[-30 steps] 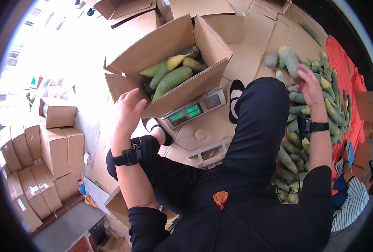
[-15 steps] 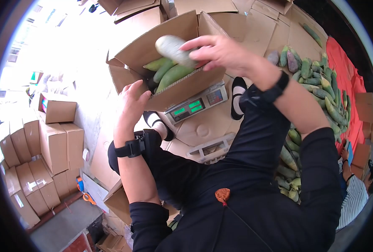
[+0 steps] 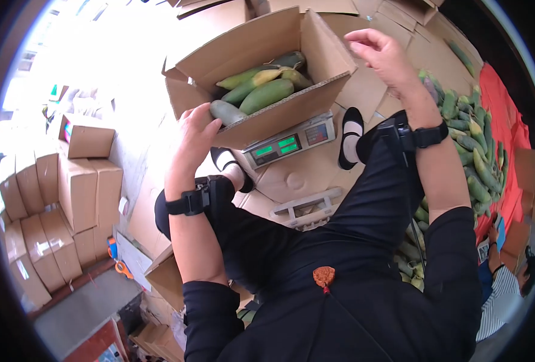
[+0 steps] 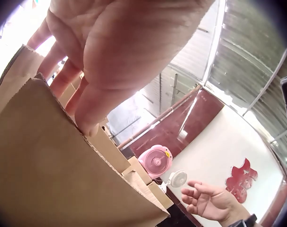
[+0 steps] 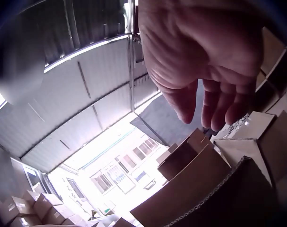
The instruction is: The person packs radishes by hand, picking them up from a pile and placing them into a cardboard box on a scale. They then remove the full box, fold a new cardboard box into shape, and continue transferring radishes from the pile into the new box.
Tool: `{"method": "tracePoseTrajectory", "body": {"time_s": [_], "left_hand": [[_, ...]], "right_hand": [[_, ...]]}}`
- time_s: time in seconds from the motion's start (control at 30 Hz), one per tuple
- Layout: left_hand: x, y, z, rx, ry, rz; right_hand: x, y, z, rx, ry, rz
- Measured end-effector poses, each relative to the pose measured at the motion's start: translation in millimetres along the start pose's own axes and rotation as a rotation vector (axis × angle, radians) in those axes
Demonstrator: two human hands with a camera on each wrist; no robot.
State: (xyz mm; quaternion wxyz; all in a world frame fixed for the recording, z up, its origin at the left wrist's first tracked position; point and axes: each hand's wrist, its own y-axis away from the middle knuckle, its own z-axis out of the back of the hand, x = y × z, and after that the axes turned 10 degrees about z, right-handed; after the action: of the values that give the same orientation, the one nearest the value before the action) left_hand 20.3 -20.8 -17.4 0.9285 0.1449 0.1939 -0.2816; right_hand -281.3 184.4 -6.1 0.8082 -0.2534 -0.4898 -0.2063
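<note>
Settled in the near left corner of an open-topped brown cardboard box (image 3: 297,110), a pale grey-green oblong radish (image 3: 226,113) has left the bare right hand (image 3: 387,57), which has swung back past the box's right edge. That hand's fingers are loosely bent with nothing between them. The bare left hand (image 3: 194,130) rests at the box's left corner, relaxed fingers laid over the rim and gripping no radish. Long green radishes (image 3: 267,96) lie together inside.

Weight from the left hand seems the likeliest trouble: the box stands on a white electronic scale (image 3: 290,145) with green-lit displays, so a hand bearing on the rim could falsify the reading. Its figures are too small to read. A knock from either of the black flat shoes (image 3: 352,113) near the scale could shift the box, and a hurried drop could bruise skins.

Flattened brown cardboard (image 3: 288,181) covers the floor around the scale. To the right, a heap of mostly green radishes (image 3: 477,190) lies by a bright red sheet (image 3: 503,102), near a person in a striped shirt (image 3: 493,314). Brown taped cartons (image 3: 77,193) stand stacked to the left. Through the left wrist view appear a corrugated metal roof (image 4: 252,56) and a round pink fan (image 4: 156,161).
</note>
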Motion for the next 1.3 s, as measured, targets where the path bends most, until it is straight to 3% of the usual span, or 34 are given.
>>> {"method": "tracePoseTrajectory", "body": {"time_s": [0.13, 0.2, 0.53, 0.7, 0.8, 0.83, 0.93, 1.0, 1.13, 1.3], "left_hand": [[1.9, 1.3, -0.5, -0.049, 0.035, -0.009], [0.6, 2.5, 2.1, -0.066, 0.052, -0.024], [2.4, 12.5, 11.9, -0.106, 0.084, 0.039], [7.3, 21.2, 16.7, -0.144, 0.189, -0.032], [2.6, 47.7, 31.6, -0.214, 0.304, -0.019], [9.7, 55.6, 31.1, -0.307, 0.303, -0.130], [15.8, 100.6, 48.6, -0.236, 0.470, 0.033], [38.2, 127.7, 52.4, -0.354, 0.431, -0.019], [91.8, 186.9, 56.1, -0.564, 0.306, 0.239], [152.8, 257.6, 32.9, -0.532, 0.132, 0.461]], "right_hand": [[-25.9, -3.1, 10.1, 0.036, 0.119, 0.044], [-21.6, 0.1, 12.2, 0.042, 0.202, -0.117], [-17.2, 1.4, 1.3, 0.141, 0.192, -0.177], [-33.4, -6.8, 2.6, 0.297, 0.226, -0.202], [-27.2, -5.2, -3.6, 0.188, 0.218, -0.200], [-35.0, -8.5, -0.4, 0.188, 0.207, -0.202], [-48.1, -14.1, 3.7, 0.250, 0.246, -0.217], [-45.4, -12.5, 3.1, 0.265, 0.295, -0.249], [-39.1, -12.1, 1.2, 0.309, 0.325, -0.252], [-43.3, -15.1, 2.9, 0.317, 0.348, -0.253]]}}
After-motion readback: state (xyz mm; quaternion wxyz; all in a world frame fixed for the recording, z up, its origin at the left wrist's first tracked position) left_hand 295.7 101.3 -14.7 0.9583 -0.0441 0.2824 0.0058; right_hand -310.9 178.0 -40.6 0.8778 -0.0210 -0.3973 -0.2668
